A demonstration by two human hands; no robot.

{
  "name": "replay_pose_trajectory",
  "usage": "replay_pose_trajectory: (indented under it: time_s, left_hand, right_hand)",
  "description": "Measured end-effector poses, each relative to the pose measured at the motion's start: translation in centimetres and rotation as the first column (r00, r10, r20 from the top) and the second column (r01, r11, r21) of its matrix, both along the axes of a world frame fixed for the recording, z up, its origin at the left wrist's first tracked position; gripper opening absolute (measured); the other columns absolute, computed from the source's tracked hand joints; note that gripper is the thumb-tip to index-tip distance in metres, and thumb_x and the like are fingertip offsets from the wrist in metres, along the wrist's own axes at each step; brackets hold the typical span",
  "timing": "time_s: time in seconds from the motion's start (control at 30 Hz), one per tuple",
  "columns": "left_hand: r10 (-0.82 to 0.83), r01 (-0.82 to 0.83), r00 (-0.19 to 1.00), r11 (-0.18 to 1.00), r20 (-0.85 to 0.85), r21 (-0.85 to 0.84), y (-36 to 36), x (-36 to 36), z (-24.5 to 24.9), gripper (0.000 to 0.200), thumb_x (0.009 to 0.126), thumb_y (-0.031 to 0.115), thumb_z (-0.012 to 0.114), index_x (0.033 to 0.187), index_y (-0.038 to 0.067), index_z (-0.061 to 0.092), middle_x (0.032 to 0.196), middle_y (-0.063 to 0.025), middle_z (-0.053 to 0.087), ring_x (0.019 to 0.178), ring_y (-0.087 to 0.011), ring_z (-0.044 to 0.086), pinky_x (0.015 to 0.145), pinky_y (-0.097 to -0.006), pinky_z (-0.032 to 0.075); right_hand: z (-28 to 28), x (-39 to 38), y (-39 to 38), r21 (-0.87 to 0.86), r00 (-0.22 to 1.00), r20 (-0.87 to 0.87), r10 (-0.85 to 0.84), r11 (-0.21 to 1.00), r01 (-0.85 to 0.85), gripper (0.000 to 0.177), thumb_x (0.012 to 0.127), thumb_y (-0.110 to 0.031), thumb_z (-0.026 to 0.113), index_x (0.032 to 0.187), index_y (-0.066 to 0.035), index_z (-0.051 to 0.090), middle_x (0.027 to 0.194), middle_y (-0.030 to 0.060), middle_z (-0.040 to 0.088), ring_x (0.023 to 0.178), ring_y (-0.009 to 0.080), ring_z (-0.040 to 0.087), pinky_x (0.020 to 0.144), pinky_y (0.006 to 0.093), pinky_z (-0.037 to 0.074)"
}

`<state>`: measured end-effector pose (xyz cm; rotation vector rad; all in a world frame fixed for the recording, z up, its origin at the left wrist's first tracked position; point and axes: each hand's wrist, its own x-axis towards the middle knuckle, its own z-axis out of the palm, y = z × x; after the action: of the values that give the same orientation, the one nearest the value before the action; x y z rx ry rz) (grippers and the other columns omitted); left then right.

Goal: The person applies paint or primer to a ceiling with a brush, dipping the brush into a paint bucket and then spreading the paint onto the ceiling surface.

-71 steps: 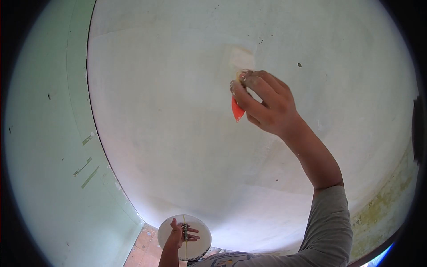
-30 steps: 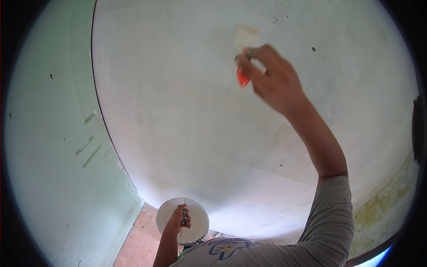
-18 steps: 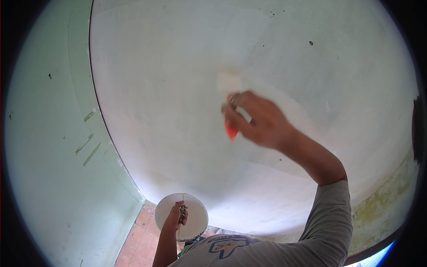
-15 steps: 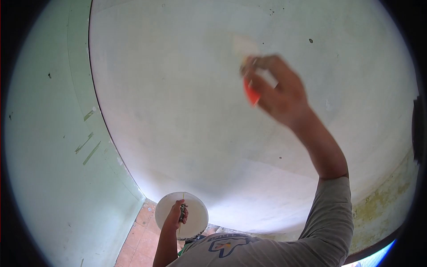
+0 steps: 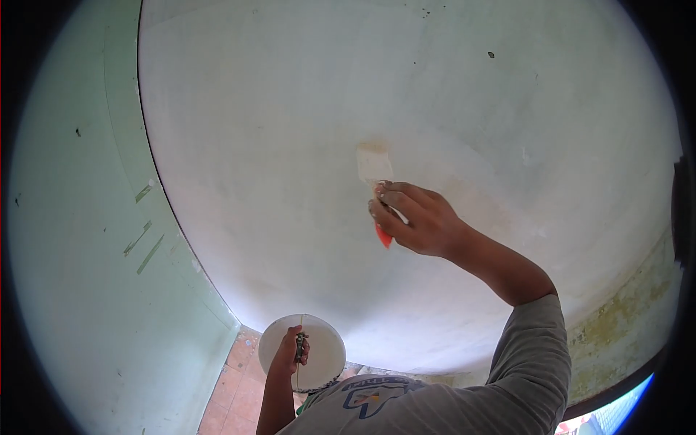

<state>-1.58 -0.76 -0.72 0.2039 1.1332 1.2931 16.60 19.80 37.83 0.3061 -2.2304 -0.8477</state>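
Note:
My right hand (image 5: 424, 221) is closed around a paintbrush (image 5: 375, 163) with a red end showing below the fingers. Its wide, pale bristles point up against the whitish wall (image 5: 275, 188), their tips brownish. Low in the view, my left hand (image 5: 296, 348) grips the handle of a round bucket (image 5: 328, 355). The bucket looks whitish inside, and a thin yellowish line crosses its opening. Dark smudges mark its lower rim. I cannot make out how full it is.
A green wall (image 5: 72, 275) with scraped streaks meets the whitish wall at a corner on the left. Reddish floor tiles (image 5: 230, 384) show beside the bucket. A stained yellowish wall patch (image 5: 616, 326) lies at lower right, and a dark object (image 5: 681, 210) sits at the right edge.
My right hand has moved down and slightly left with the paintbrush, which was blurred before and is sharper now. My left hand and the bucket have barely shifted in view.

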Motion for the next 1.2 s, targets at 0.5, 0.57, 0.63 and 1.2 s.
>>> replay_pose_trajectory:
  time_s: [0.5,0.57,0.63,1.2]
  left_hand:
    - [-0.026,0.025,1.000,1.000,0.004,0.005,-0.1,0.1,0.1,0.041,0.095,0.049,0.055,0.092,0.008,0.054,0.057,-0.0036,0.049,0.038,-0.0161,0.045,0.037,-0.0314,0.039]
    - [-0.016,0.016,1.000,1.000,0.015,-0.006,0.0,0.1,0.1,0.041,0.095,0.049,0.055,0.093,0.008,0.054,0.057,-0.0034,0.049,0.039,-0.0159,0.045,0.037,-0.0316,0.038]
    - [-0.015,0.015,1.000,1.000,0.003,-0.014,0.0,0.2,0.2,0.042,0.095,0.049,0.055,0.093,0.008,0.054,0.057,-0.0034,0.049,0.039,-0.0159,0.044,0.038,-0.0317,0.038]
    - [-0.082,0.080,0.996,0.996,-0.038,-0.044,0.4,0.3,-1.3,0.044,0.096,0.051,0.050,0.096,0.007,0.055,0.058,-0.0047,0.051,0.038,-0.0176,0.043,0.039,-0.0336,0.035]
  right_hand:
    - [11.3,8.7,4.1,-0.425,0.422,-0.880,-0.217,-0.039,-0.905,0.015,0.094,-0.005,0.070,0.102,0.004,0.061,0.099,0.0123,0.068,0.094,0.0217,0.070,0.082,0.0315,0.062]
    - [11.1,8.1,3.9,-0.476,0.477,-0.857,-0.195,-0.054,-0.878,0.016,0.094,-0.006,0.070,0.102,0.004,0.061,0.099,0.0130,0.068,0.093,0.0231,0.071,0.084,0.0318,0.062]
    - [10.7,7.2,3.1,-0.510,0.502,-0.852,-0.152,0.015,-0.860,0.015,0.094,-0.006,0.070,0.102,0.004,0.061,0.099,0.0132,0.068,0.091,0.0227,0.071,0.084,0.0317,0.062]
    - [11.3,4.0,9.2,0.245,0.926,-0.373,-0.054,0.957,0.155,0.024,0.077,0.003,0.081,0.097,-0.001,0.069,0.104,0.0148,0.065,0.094,0.0277,0.070,0.077,0.0322,0.062]
